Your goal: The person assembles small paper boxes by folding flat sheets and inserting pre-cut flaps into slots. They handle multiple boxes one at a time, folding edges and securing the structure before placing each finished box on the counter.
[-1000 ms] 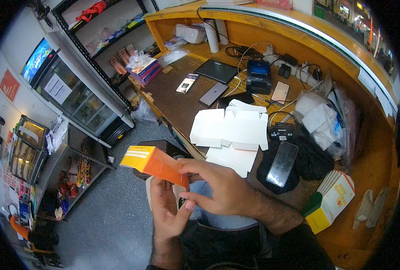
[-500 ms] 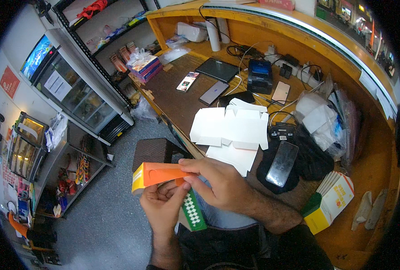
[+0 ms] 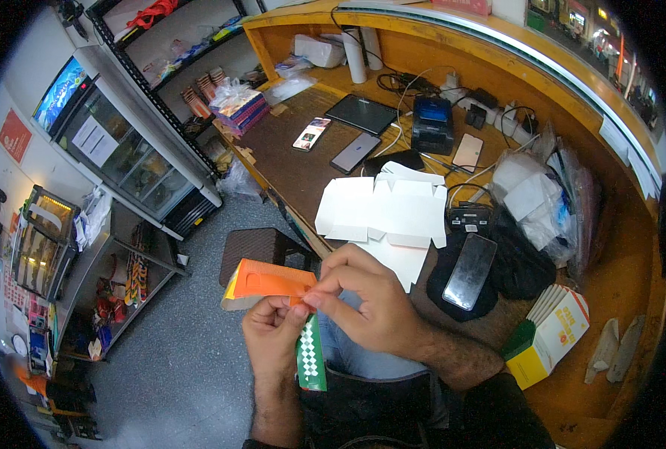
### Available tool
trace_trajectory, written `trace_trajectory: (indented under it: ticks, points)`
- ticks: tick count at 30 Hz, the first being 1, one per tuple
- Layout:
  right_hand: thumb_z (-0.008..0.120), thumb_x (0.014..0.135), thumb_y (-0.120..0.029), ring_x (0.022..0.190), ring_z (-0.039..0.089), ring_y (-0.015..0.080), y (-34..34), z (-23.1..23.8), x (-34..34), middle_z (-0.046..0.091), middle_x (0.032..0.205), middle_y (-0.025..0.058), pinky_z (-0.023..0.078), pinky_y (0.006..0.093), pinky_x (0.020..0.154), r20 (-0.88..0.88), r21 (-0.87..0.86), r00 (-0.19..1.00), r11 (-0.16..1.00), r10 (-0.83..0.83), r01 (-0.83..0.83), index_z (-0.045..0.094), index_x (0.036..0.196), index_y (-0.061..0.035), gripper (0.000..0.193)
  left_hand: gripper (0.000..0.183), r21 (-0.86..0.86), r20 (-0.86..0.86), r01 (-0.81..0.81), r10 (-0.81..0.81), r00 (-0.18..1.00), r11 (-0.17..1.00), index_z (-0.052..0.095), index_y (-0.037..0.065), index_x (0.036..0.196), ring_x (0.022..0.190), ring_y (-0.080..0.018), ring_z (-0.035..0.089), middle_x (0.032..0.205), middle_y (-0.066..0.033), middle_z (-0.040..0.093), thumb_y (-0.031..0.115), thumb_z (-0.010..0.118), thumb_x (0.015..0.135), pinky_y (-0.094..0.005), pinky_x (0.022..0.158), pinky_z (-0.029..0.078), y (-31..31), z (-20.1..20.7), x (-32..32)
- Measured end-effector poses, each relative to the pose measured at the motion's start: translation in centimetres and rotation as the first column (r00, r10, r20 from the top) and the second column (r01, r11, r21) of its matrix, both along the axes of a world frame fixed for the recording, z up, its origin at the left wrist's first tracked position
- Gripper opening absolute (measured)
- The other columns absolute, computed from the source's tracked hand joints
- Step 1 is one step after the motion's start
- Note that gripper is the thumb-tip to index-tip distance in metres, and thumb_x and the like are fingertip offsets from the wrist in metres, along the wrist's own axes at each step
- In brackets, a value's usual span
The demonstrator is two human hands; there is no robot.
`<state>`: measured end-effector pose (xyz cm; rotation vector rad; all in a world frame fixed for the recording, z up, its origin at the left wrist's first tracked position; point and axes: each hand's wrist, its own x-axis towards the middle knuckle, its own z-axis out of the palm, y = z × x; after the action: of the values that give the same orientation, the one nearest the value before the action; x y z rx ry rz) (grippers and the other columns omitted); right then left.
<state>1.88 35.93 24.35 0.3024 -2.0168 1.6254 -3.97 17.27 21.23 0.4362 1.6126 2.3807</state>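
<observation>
Over my lap I hold a partly folded cardboard carton (image 3: 279, 280). It has an orange panel, a yellow edge at its left end, and a green strip with white diamonds hanging down. My left hand (image 3: 269, 337) is closed on the carton from below, thumb near its lower edge. My right hand (image 3: 374, 307) pinches its right corner between thumb and fingertips. Just beyond, flat white carton blanks (image 3: 381, 209) lie on the desk, plain side up. To the right stands a nested stack of yellow, white and green cartons (image 3: 548, 338).
On the wooden desk (image 3: 273, 157) lie several phones, a dark tablet (image 3: 361, 114), a card terminal (image 3: 432, 123) and cables. A phone (image 3: 470, 272) rests on black cloth, near plastic bags (image 3: 531, 191). A brown stool (image 3: 262, 254) stands left of the desk, with a glass-door fridge (image 3: 134, 150) beyond.
The carton has tilted, showing more of its orange panel, and its green strip now hangs straighter and further left. My right fingers have shifted down along its right corner.
</observation>
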Motion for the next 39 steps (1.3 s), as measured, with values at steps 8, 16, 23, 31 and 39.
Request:
trace_trajectory:
  ticks: [8,16,23,31,39]
  points:
    - [0.078,0.096,-0.006,0.1,0.064,0.02,0.0,0.9,1.0,0.062,0.106,0.0121,0.052,0.0318,0.088,0.013,0.001,1.0,1.0,-0.003,0.003,0.075,0.101,-0.0001,0.008,0.026,0.048,-0.087,0.051,-0.047,0.995,0.998,0.069,-0.004,0.115,0.095,-0.0174,0.075,0.111,-0.0139,0.077,0.001,0.082,0.094,-0.0302,0.087,0.061,-0.1,0.1,0.5]
    - [0.08,0.094,-0.005,0.108,0.068,0.0237,0.5,0.7,0.8,0.065,0.11,0.0139,0.054,0.035,0.094,-0.046,0.019,0.999,1.0,-0.013,0.014,0.077,0.101,-0.0016,0.009,0.039,0.216,0.029,0.144,-0.154,0.988,0.966,0.061,-0.005,0.137,0.117,-0.0225,0.072,0.13,-0.0185,0.072,-0.005,0.071,0.099,-0.0367,0.101,0.06,0.7,0.6,0.8]
    - [0.083,0.091,-0.005,0.118,0.069,0.0279,0.6,0.9,0.9,0.067,0.116,0.0152,0.055,0.0392,0.101,-0.053,0.022,0.998,0.999,0.045,-0.044,0.077,0.102,-0.0029,0.013,0.04,0.138,-0.087,0.097,-0.086,0.993,0.986,0.063,-0.001,0.139,0.119,-0.0243,0.071,0.132,-0.0151,0.073,0.004,0.074,0.1,-0.0386,0.104,0.058,0.5,-0.5,1.1]
    - [0.086,0.089,-0.007,0.121,0.067,0.027,0.8,0.7,0.5,0.065,0.121,0.0148,0.055,0.0397,0.103,-0.145,0.035,0.981,0.992,0.129,-0.125,0.075,0.105,-0.0061,0.02,0.049,0.039,-0.158,-0.114,0.119,0.98,0.993,0.057,0.0,0.142,0.119,-0.0284,0.071,0.138,-0.0174,0.067,0.001,0.076,0.097,-0.0413,0.104,0.058,0.7,-0.4,1.8]
    - [0.081,0.094,-0.004,0.118,0.063,0.0239,0.7,1.0,0.3,0.062,0.122,0.0132,0.052,0.0381,0.103,-0.169,0.086,0.967,0.98,0.193,-0.18,0.069,0.113,-0.008,0.023,0.05,-0.381,-0.522,-0.364,0.127,0.843,0.85,0.055,0.001,0.143,0.12,-0.0291,0.069,0.134,-0.0156,0.068,0.001,0.074,0.097,-0.0427,0.103,0.058,-1.6,-3.0,1.0]
